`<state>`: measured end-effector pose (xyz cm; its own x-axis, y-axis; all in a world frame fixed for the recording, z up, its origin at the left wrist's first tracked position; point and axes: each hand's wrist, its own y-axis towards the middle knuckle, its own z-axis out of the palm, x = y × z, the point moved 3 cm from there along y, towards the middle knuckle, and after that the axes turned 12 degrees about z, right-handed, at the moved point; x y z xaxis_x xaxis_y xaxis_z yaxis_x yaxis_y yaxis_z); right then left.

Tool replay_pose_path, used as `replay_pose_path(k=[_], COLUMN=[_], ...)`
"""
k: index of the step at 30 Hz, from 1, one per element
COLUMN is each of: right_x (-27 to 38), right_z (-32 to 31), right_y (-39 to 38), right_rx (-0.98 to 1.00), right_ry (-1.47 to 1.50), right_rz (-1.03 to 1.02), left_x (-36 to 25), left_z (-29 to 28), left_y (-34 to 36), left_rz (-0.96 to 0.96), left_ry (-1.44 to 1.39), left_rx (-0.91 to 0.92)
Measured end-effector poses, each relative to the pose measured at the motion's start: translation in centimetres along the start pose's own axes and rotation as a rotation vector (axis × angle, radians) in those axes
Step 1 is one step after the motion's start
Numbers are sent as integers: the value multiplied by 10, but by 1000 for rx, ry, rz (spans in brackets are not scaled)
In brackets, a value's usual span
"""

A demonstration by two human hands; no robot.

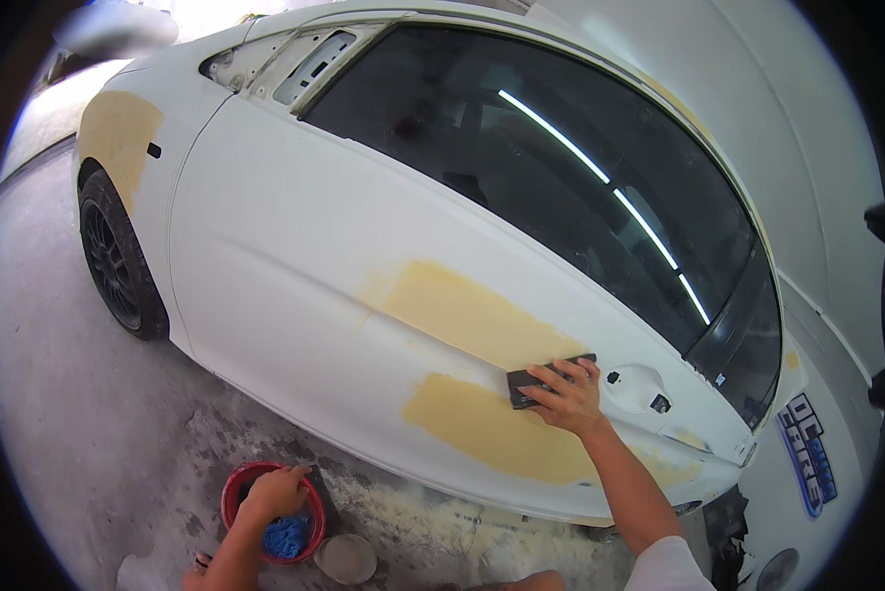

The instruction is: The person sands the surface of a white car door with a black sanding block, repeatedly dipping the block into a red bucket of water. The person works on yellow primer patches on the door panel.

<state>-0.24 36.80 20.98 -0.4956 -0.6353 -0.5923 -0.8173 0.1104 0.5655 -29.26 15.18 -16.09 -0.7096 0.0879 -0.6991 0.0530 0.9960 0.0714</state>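
My right hand (569,396) grips a dark sanding block (527,386), its fingers curled over the top edge. The block lies flat against the white car door (295,227), between two patches of yellowish filler (472,310) and just left of the door-handle recess (640,389). Down at the lower left, my left hand (277,492) is at a red bucket (231,502) on the floor, reaching over its opening. A blue cloth (287,537) lies in the bucket, below that hand. Most of the left fingers are hidden, so their grip does not show.
Beside the bucket stands a round greyish lid or container (346,559). The concrete floor (78,394) is wet and dusty in places. A black front wheel (117,256) is at the left. The dark side window (521,167) rises above the door. A sign (807,453) leans at the right.
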Motion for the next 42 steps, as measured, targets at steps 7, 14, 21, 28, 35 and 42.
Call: replay_pose_path(k=[7, 14, 21, 28, 35, 42], right_x=[88, -8, 89, -17, 63, -17], right_z=[42, 15, 48, 2, 39, 7], right_y=[92, -33, 91, -15, 75, -6], right_rx=[127, -80, 203, -7, 187, 45], right_ry=[232, -59, 185, -56, 152, -19], right_rz=[-7, -119, -115, -154, -94, -263], left_x=[-6, -12, -2, 12, -4, 13], left_z=[20, -5, 17, 30, 33, 16], left_y=[6, -26, -8, -16, 7, -25], left_rz=[-21, -58, -117, -110, -73, -153], left_ry=[45, -36, 3, -4, -43, 95], left_rx=[57, 27, 86, 165, 134, 164])
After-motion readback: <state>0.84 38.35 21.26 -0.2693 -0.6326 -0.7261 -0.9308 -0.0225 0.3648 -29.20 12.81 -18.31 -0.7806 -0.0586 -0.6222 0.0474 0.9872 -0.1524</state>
